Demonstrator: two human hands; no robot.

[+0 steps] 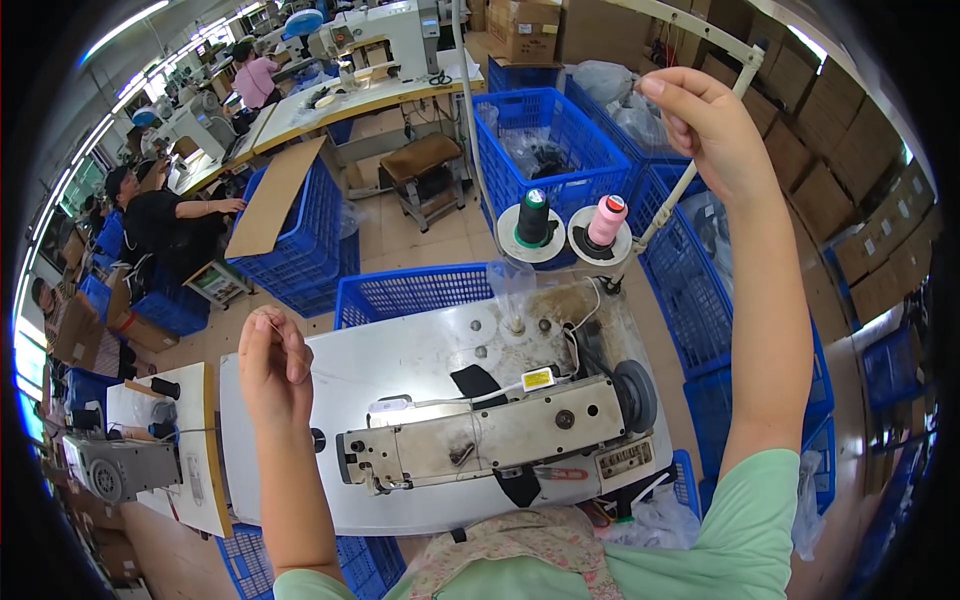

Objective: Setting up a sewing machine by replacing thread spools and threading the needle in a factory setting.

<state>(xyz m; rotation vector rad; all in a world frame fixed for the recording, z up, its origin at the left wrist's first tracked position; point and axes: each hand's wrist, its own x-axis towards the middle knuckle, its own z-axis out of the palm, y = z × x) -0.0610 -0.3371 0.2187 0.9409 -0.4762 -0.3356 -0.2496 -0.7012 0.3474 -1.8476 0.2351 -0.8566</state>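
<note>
My left hand (277,368) is raised over the left end of the white sewing table (270,440), its thumb and fingers pinched together. Held high at the upper right, my right hand (712,128) also pinches with thumb and forefinger. What either pinch holds is too thin to make out. Between my arms lies an industrial sewing machine (500,440) with a dark handwheel (634,396) at its right end. Beyond it, a dark green thread cone (533,218) and a pink thread cone (606,222) stand on round white holders, below and left of my right hand.
Black fabric pieces (475,383) lie by the machine. A metal thread stand pole (672,205) rises at the right. Blue crates (560,190) surround the table's far and right sides. Another machine (120,468) stands at left; co-workers (170,215) sit farther off.
</note>
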